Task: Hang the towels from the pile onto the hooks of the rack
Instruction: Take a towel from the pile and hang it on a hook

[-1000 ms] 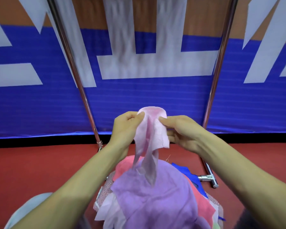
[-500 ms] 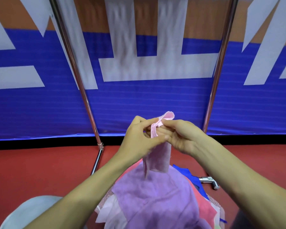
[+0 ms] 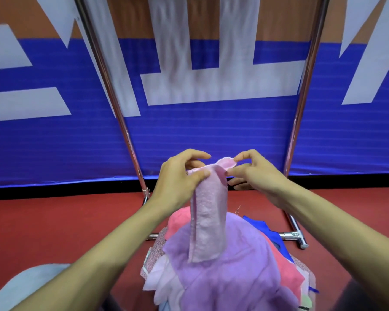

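A small pale pink towel hangs folded lengthwise above the pile. My left hand pinches its top left edge between thumb and fingers. My right hand pinches the top right corner, which curls up between forefinger and thumb. Below lies the pile of towels, with a purple one on top and coral, white and blue ones under it. The rack's two chrome uprights rise behind the hands. Its top bar and hooks are out of view.
The rack's chrome foot bar lies on the red floor behind the pile. A blue, white and orange banner wall stands close behind the rack. A pale blue rounded object sits at the lower left.
The hands have drawn slightly apart along the towel's top edge, spreading it. The towel now hangs longer and flatter over the pile. The view has tilted a little downward.
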`<action>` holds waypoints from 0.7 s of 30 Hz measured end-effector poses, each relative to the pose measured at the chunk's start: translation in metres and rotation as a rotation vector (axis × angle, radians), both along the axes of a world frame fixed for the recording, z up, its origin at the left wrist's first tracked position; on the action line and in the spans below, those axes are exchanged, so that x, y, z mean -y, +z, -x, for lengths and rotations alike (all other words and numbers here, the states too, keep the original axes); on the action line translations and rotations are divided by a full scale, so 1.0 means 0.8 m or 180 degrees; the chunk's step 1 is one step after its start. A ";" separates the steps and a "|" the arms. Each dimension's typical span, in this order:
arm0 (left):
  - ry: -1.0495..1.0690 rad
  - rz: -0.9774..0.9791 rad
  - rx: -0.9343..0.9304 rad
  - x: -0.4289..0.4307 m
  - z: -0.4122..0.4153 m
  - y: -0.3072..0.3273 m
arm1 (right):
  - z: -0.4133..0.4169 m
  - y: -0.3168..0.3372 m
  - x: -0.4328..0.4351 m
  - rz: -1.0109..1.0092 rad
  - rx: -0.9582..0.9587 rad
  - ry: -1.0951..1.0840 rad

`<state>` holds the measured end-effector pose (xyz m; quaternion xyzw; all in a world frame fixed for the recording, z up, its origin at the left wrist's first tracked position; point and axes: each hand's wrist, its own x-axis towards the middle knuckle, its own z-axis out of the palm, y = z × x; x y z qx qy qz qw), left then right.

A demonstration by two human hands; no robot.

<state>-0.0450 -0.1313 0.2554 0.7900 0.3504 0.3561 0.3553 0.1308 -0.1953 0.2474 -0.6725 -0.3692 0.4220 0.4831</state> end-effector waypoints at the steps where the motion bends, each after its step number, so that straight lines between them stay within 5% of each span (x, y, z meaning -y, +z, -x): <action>1: 0.0006 0.0015 0.0008 -0.001 0.001 -0.002 | 0.000 -0.003 0.001 -0.0051 0.0138 0.0128; 9: -0.0025 -0.0059 -0.0033 -0.011 0.001 0.006 | -0.007 -0.029 -0.007 -0.0115 0.2901 0.1083; 21: 0.0107 -0.0953 -0.1179 -0.032 0.022 -0.004 | -0.022 -0.011 -0.002 -0.0491 0.2663 0.0512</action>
